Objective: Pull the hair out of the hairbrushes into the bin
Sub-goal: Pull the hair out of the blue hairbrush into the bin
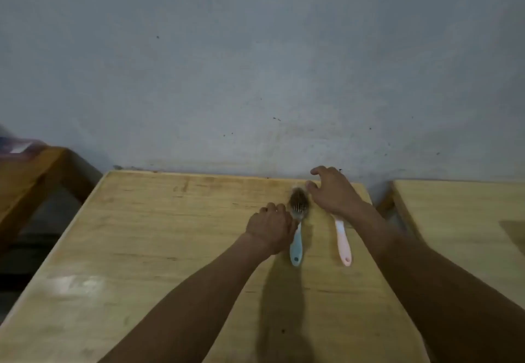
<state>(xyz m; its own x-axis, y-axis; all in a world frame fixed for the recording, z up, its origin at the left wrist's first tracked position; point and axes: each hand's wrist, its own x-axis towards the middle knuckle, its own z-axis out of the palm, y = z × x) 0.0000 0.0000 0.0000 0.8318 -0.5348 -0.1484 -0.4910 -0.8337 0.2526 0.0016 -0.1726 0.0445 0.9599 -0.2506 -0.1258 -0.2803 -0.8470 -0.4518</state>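
Two hairbrushes lie side by side on a wooden table (142, 249), handles toward me. The blue-handled brush (296, 244) has brown hair (299, 202) matted in its bristles. My left hand (271, 227) rests against the left side of this brush, fingers curled at its neck. The pink-handled brush (343, 244) lies to the right; its head is hidden under my right hand (333, 192), whose fingers are spread above the table near the blue brush's tip. No bin is in view.
A grey wall (255, 78) rises right behind the table. A second wooden table (468, 220) stands to the right across a narrow gap, and a darker one (28, 178) sits at the left with something red on it.
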